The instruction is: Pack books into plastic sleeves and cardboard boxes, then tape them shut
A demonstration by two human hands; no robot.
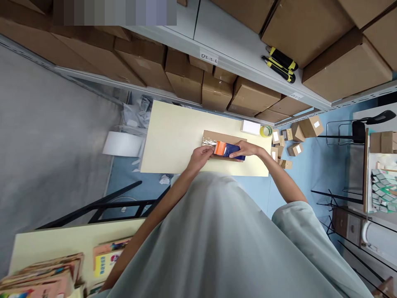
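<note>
An oblong dark blue and orange pack (pixel 221 147) lies over a flat brown cardboard piece (pixel 214 134) on the pale yellow table. My right hand (pixel 245 149) grips its blue end, thumb on the near side and fingers across the top. At the orange end, my left hand (pixel 202 155) is closed in a pinch; what its fingertips hold is too small to make out. Shiny, crinkled clear material (pixel 208 142) shows just beyond the left fingertips, on the cardboard. I cannot tell whether it is joined to the pack.
A white box (pixel 250 127) and a yellowish tape roll (pixel 266 131) stand at the table's (pixel 173 136) back right. Behind is a shelf of cartons (pixel 217 93), with utility knives (pixel 281 65) above. Small parcels (pixel 296 132) lie to the right; books (pixel 46 273) are stacked lower left.
</note>
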